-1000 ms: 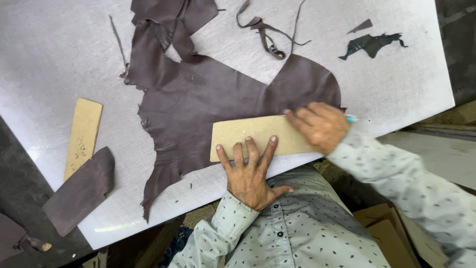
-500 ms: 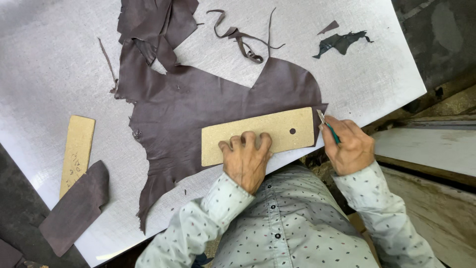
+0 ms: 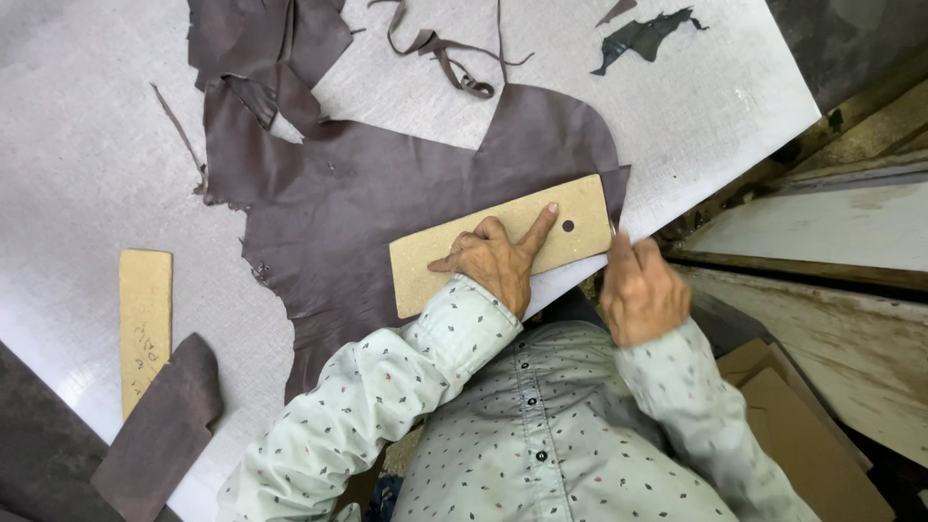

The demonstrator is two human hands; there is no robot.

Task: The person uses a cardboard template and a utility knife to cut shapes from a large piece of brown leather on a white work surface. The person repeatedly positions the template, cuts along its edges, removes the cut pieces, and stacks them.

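A large dark purple-brown leather hide (image 3: 367, 193) lies flat on the grey table (image 3: 87, 145). On it rests a tan cardboard template (image 3: 435, 266) with a small dark hole near its right end. My left hand (image 3: 493, 261) presses down on the template, its index finger stretched toward the hole. At the template's right end, on the table's edge, my right hand (image 3: 643, 290) is closed around a small cutting tool. Only a thin tip of the tool shows above the fingers.
A second tan template strip (image 3: 145, 319) and a cut leather piece (image 3: 164, 435) lie at the left. Crumpled leather (image 3: 261, 39), thin strips (image 3: 445, 53) and dark scraps (image 3: 643, 34) lie at the far side. A wooden bench (image 3: 822, 232) and cardboard boxes (image 3: 793, 425) stand to the right.
My right hand has come off the template and settled at its right end, gripping the tool. My left hand stayed on the template and stretched its index finger out.
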